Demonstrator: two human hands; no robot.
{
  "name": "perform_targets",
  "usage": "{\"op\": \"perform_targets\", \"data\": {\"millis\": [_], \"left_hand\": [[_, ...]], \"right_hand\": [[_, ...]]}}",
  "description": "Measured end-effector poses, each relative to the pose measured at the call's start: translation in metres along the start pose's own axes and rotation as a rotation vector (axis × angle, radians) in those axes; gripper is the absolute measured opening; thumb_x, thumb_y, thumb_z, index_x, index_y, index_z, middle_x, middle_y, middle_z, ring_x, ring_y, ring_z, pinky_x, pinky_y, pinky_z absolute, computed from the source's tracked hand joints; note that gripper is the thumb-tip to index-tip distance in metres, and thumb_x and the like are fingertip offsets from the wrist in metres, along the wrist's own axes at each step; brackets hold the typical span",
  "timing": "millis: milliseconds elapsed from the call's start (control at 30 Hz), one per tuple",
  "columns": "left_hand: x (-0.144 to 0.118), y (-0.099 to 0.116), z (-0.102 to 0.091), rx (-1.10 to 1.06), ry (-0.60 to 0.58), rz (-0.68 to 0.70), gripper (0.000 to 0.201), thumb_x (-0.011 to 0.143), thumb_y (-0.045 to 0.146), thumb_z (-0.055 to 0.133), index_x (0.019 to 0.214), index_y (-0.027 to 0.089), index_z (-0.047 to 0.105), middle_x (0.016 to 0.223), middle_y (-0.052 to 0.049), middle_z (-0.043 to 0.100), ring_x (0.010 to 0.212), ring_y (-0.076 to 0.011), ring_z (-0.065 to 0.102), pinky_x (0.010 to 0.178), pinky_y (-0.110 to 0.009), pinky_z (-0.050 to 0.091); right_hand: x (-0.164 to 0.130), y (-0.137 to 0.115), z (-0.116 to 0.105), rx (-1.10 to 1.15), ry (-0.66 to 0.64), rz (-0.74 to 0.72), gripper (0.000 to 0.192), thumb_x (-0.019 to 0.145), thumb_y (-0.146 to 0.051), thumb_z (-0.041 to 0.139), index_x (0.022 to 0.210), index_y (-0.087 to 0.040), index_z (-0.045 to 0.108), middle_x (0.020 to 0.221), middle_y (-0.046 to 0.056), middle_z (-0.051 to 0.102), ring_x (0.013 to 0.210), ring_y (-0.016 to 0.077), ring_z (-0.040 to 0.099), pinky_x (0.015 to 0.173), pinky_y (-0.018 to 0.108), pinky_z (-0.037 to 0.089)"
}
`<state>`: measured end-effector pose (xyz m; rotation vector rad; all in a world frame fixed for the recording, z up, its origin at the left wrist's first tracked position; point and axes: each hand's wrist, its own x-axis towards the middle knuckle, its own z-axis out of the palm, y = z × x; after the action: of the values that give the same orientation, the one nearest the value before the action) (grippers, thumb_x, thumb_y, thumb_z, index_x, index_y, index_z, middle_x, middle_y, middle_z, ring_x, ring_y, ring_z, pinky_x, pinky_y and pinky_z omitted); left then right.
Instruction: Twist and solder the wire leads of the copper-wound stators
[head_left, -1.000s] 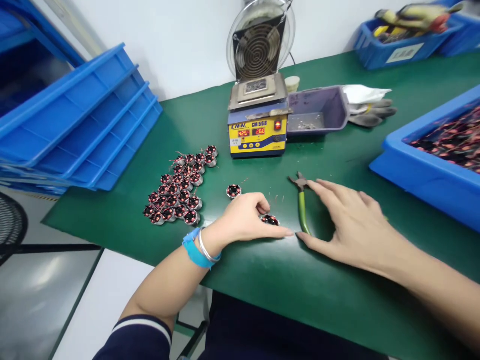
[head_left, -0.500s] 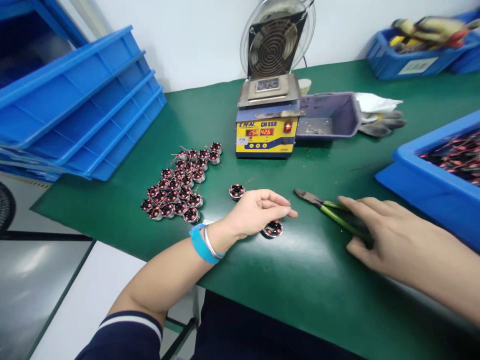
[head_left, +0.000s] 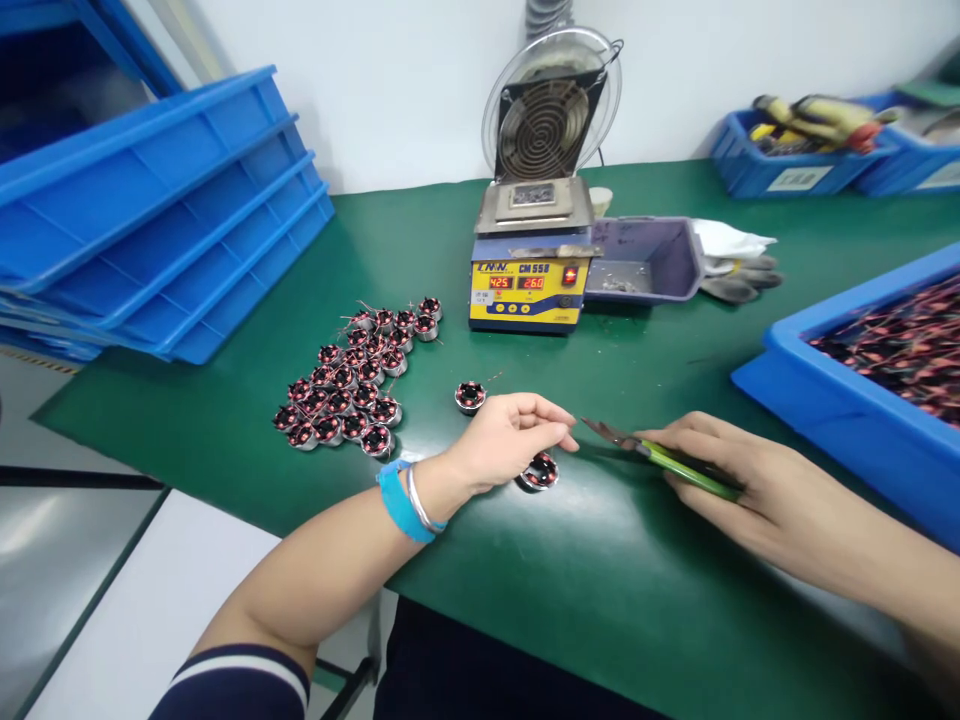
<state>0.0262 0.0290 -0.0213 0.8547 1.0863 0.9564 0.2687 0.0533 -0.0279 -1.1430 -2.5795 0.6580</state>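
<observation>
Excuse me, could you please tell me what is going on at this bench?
A person is holding green-handled cutters in the right hand, the tips pointing toward the left hand. The left hand is over a wound coil part, thumb and fingertips close together; whether they pinch a wire is too fine to tell. Another single part stands just beyond that hand, and a group of similar parts stands farther left on the green table.

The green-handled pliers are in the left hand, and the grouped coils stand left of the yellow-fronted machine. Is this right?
One thing is wrong: the head view shows the pliers in the right hand. The grouped coils do stand left of the yellow-fronted machine.
</observation>
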Motion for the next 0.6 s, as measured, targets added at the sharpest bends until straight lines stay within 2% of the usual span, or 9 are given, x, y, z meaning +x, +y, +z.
{"op": "perform_targets", "data": {"millis": [133,300,600], "left_hand": [[0.0,0.003,0.001,-0.004,-0.002,-0.01,0.009,0.075,0.001,0.059,0.074,0.011,0.061,0.06,0.0,0.064,0.059,-0.0081,0.059,0.065,-0.022,0.043],[-0.001,0.004,0.002,0.004,0.004,-0.028,0.011,0.075,0.0,0.058,0.073,0.01,0.061,0.059,0.0,0.063,0.057,-0.0073,0.058,0.062,-0.021,0.042],[0.0,0.001,0.0,0.022,-0.019,-0.005,0.01,0.075,0.001,0.058,0.073,0.011,0.061,0.059,0.0,0.063,0.058,-0.0081,0.058,0.062,-0.022,0.042]], "right_hand": [[0.002,-0.013,-0.003,0.061,-0.047,0.026,0.033,0.089,-0.033,0.041,0.115,-0.023,0.06,0.102,0.007,0.063,0.087,0.0211,0.063,0.075,0.033,0.052],[0.005,-0.027,-0.006,0.102,-0.042,0.112,0.032,0.088,-0.031,0.04,0.11,-0.02,0.061,0.101,0.009,0.064,0.088,0.0237,0.063,0.077,0.036,0.05],[0.007,-0.029,-0.007,0.104,-0.058,0.109,0.03,0.088,-0.031,0.041,0.106,-0.02,0.063,0.095,0.009,0.064,0.08,0.0222,0.063,0.072,0.034,0.05]]}}
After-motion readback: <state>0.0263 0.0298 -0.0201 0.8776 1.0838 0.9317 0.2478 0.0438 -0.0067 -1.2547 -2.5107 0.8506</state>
